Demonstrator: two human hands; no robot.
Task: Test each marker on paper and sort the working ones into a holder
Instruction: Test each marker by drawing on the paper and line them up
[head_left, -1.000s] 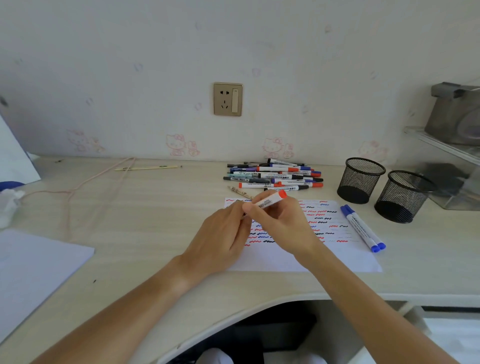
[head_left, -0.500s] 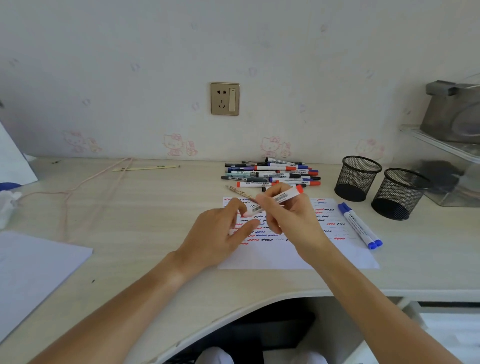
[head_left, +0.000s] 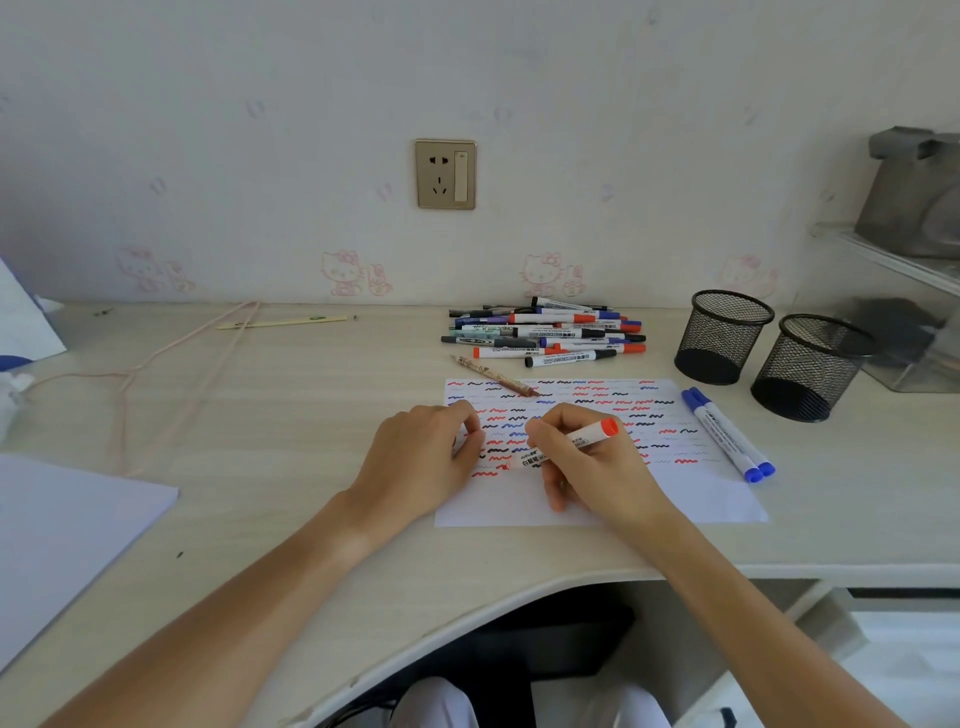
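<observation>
My right hand (head_left: 592, 467) grips a white marker with a red end (head_left: 587, 439), its tip touching the test paper (head_left: 701, 499) among red, blue and black squiggles. My left hand (head_left: 421, 457) rests on the paper's left edge with curled fingers; the marker's cap is probably inside them, hidden. A pile of several markers (head_left: 550, 332) lies behind the paper. Two blue markers (head_left: 727, 434) lie by the paper's right edge. Two black mesh holders (head_left: 724, 335) (head_left: 808, 366) stand at the right.
A patterned pencil (head_left: 493, 375) lies across the paper's top edge. A yellow pen (head_left: 283, 322) and a pink cord (head_left: 156, 358) lie at the back left. White sheets (head_left: 67, 530) sit at the left. A clear shelf unit (head_left: 904, 312) stands far right.
The hands pulled apart and the marker came uncapped. My right hand lowered the marker's tip onto the paper; my left hand settled on the paper's left edge.
</observation>
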